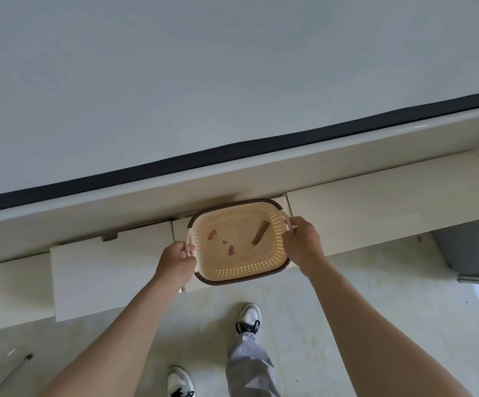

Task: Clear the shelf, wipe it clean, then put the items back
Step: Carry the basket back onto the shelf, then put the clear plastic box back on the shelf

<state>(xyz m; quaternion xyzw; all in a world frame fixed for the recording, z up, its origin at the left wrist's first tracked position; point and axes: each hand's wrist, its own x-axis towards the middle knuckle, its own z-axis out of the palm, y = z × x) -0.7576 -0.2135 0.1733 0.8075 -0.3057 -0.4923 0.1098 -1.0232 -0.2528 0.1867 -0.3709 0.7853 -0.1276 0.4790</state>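
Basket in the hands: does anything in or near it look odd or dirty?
Yes. Reddish scraps lie loose on the basket bottom, beside a brownish strip; a similar scrap lies on the floor.

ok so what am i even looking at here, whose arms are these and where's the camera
There is no machine here. These are a person's two bare arms, seen by one wide-angle camera worn on their head and looking down. That is why their shoes show on the tiled floor.

A pale grey surface edged by a dark strip fills the top. Below it run cream cabinet fronts.

The left hand and the right hand each grip a handle of a cream perforated basket with a brown woven rim. In it lie reddish scraps, a brownish strip and a pale flat piece. What they are is unclear.
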